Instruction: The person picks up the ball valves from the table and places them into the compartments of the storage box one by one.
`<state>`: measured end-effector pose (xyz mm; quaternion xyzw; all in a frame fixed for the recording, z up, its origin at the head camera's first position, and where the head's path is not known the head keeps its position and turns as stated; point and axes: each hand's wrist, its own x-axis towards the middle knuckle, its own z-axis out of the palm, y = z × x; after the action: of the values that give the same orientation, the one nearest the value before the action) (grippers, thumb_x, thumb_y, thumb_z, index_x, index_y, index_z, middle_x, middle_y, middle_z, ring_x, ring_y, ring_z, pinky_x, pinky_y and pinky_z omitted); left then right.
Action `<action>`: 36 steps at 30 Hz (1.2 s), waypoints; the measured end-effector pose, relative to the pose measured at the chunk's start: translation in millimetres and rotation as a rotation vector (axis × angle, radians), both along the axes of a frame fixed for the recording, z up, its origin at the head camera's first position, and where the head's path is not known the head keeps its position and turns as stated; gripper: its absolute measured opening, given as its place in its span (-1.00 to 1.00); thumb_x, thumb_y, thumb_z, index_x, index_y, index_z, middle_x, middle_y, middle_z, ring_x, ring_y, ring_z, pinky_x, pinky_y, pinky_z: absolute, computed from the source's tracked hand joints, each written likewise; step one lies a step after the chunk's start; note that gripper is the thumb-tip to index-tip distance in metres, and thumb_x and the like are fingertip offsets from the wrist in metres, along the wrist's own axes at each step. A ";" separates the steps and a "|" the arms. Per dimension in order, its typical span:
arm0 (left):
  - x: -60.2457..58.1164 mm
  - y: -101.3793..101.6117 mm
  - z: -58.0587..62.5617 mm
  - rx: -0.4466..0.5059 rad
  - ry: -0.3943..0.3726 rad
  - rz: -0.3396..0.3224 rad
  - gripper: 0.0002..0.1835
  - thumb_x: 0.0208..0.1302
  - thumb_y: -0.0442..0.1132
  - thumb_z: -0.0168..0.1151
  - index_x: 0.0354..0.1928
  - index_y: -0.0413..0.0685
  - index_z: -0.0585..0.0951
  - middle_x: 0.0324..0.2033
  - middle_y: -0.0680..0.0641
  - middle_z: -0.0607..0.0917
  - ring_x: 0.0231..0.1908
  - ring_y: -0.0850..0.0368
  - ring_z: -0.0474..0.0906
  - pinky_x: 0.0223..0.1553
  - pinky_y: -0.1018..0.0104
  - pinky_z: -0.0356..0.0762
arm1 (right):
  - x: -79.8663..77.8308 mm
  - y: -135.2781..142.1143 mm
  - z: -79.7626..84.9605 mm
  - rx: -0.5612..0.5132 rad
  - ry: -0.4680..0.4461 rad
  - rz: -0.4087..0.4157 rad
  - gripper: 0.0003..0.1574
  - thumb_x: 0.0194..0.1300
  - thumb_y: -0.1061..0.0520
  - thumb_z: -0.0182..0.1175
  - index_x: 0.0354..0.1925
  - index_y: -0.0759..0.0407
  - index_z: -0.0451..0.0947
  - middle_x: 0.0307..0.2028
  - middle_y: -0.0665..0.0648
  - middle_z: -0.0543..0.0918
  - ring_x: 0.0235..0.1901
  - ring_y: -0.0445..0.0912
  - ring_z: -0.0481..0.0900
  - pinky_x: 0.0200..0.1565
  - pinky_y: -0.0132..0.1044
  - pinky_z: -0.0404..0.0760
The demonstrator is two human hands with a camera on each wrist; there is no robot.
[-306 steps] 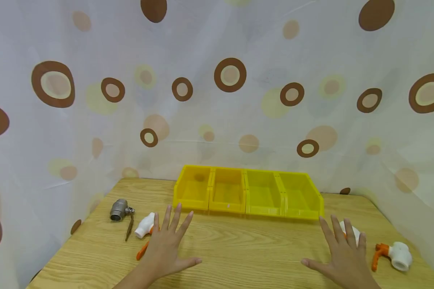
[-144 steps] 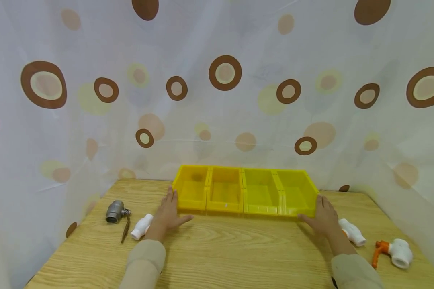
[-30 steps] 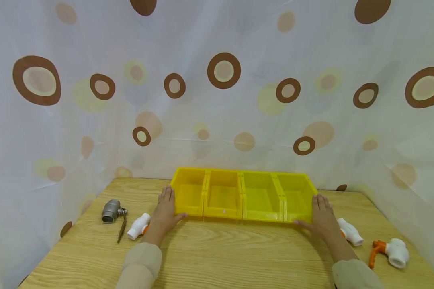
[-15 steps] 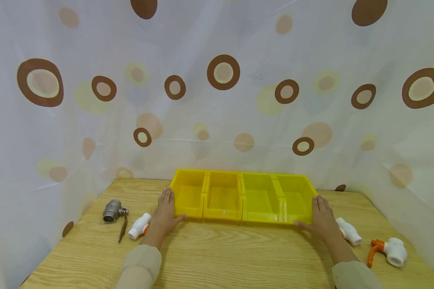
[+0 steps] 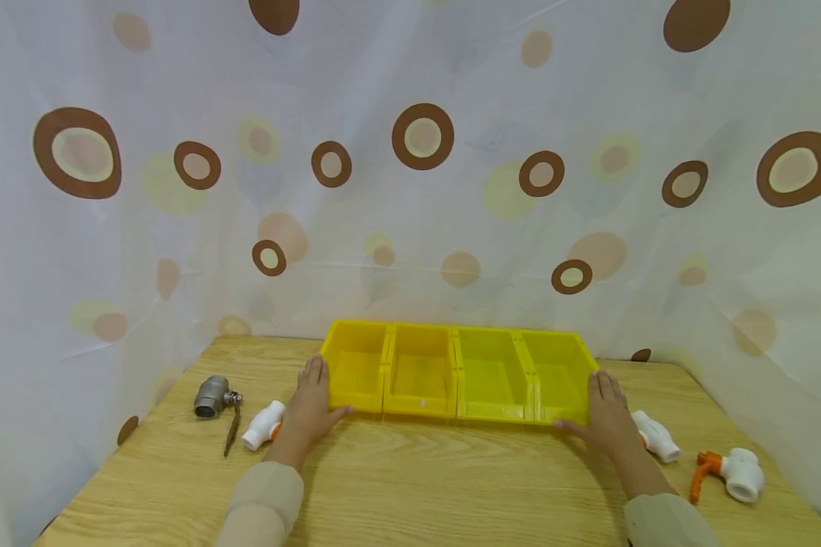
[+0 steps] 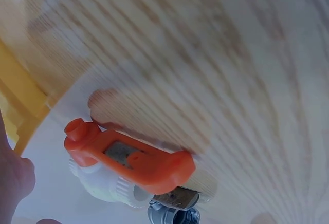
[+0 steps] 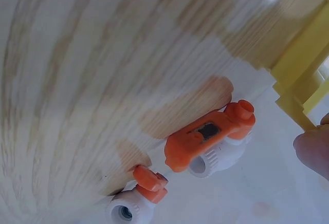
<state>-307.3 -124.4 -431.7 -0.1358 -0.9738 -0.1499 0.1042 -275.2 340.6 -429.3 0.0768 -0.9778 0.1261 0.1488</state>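
Note:
A row of joined yellow storage bins (image 5: 456,380) stands against the back of the table, with nothing in its compartments. My left hand (image 5: 308,406) rests along the bins' left end, fingers straight and thumb at the front edge. At the right end my right hand (image 5: 609,414) lies the same way, its thumb on the front corner. Beside the left forearm is a white plastic ball valve (image 5: 263,425), whose orange handle (image 6: 133,157) shows in the left wrist view. Another white ball valve (image 5: 658,438) lies just right of the right hand, partly hidden by it.
A grey metal ball valve (image 5: 211,396) with a brown lever lies at the far left of the wooden table (image 5: 445,486). Far right is a white ball valve (image 5: 743,475) with an orange handle. A patterned curtain (image 5: 479,220) surrounds the back and sides.
Earlier both hands were spread over the table; they then came to the bins' ends. Since 4.8 s ago the bins have come slightly nearer. In the last second almost nothing has moved.

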 end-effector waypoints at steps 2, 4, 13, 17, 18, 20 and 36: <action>0.9 0.1 1.6 0.005 0.001 -0.002 0.02 0.15 0.08 0.25 0.33 -0.56 0.00 0.39 -0.44 -0.06 0.41 -0.30 -0.17 0.38 -0.11 -0.11 | 0.7 -0.8 1.1 0.008 -0.004 -0.007 0.40 -0.05 -0.23 0.36 0.24 0.76 -0.11 0.25 0.71 -0.01 0.25 0.50 -0.06 0.24 0.32 0.02; 1.2 -0.3 2.0 0.001 -0.002 -0.001 0.02 0.15 0.08 0.24 0.33 -0.56 -0.01 0.39 -0.44 -0.06 0.41 -0.30 -0.17 0.39 -0.10 -0.12 | 1.4 -1.7 1.9 0.013 -0.006 -0.012 0.39 -0.05 -0.23 0.36 0.24 0.76 -0.11 0.25 0.72 -0.01 0.25 0.51 -0.05 0.23 0.32 0.04; 5.8 -0.7 1.2 -0.018 0.009 0.009 0.02 0.13 0.07 0.27 0.32 -0.58 0.02 0.37 -0.45 -0.02 0.40 -0.31 -0.12 0.39 -0.10 -0.09 | 6.5 -5.2 3.5 0.032 0.001 -0.016 0.37 -0.05 -0.21 0.37 0.23 0.77 -0.07 0.24 0.72 0.02 0.25 0.51 -0.04 0.22 0.34 0.06; 7.1 -0.6 1.7 -0.015 0.022 0.006 0.01 0.13 0.06 0.28 0.31 -0.59 0.04 0.36 -0.46 0.00 0.39 -0.32 -0.10 0.38 -0.11 -0.06 | 6.9 -5.7 4.0 0.048 0.006 -0.019 0.38 -0.05 -0.25 0.35 0.23 0.76 -0.07 0.24 0.72 0.03 0.24 0.50 -0.02 0.22 0.33 0.07; 7.0 -0.5 1.8 -0.017 0.021 0.008 0.01 0.13 0.07 0.27 0.31 -0.58 0.04 0.37 -0.45 0.00 0.39 -0.32 -0.10 0.38 -0.10 -0.06 | 7.3 -5.7 4.1 0.051 0.005 -0.021 0.38 -0.04 -0.25 0.35 0.23 0.76 -0.07 0.24 0.71 0.03 0.24 0.50 -0.01 0.22 0.33 0.08; 6.5 -0.4 2.0 -0.025 0.021 0.007 0.01 0.14 0.08 0.26 0.31 -0.58 0.04 0.37 -0.45 0.00 0.39 -0.32 -0.09 0.38 -0.10 -0.05 | 7.6 -5.7 4.0 0.060 0.007 -0.024 0.38 -0.04 -0.26 0.34 0.23 0.76 -0.06 0.24 0.71 0.04 0.24 0.50 0.00 0.21 0.33 0.09; 9.0 -1.9 -1.5 -0.028 0.046 0.013 0.02 0.11 0.10 0.27 0.30 -0.58 0.06 0.36 -0.45 0.03 0.39 -0.30 -0.07 0.37 -0.07 0.00 | 11.0 -5.1 3.5 0.087 0.008 -0.029 0.38 -0.05 -0.27 0.35 0.22 0.75 -0.04 0.23 0.70 0.06 0.23 0.51 0.02 0.20 0.35 0.10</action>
<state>-298.3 -126.3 -433.2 -0.1346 -0.9739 -0.1324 0.1258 -264.2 335.5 -425.8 0.0697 -0.9827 0.0812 0.1509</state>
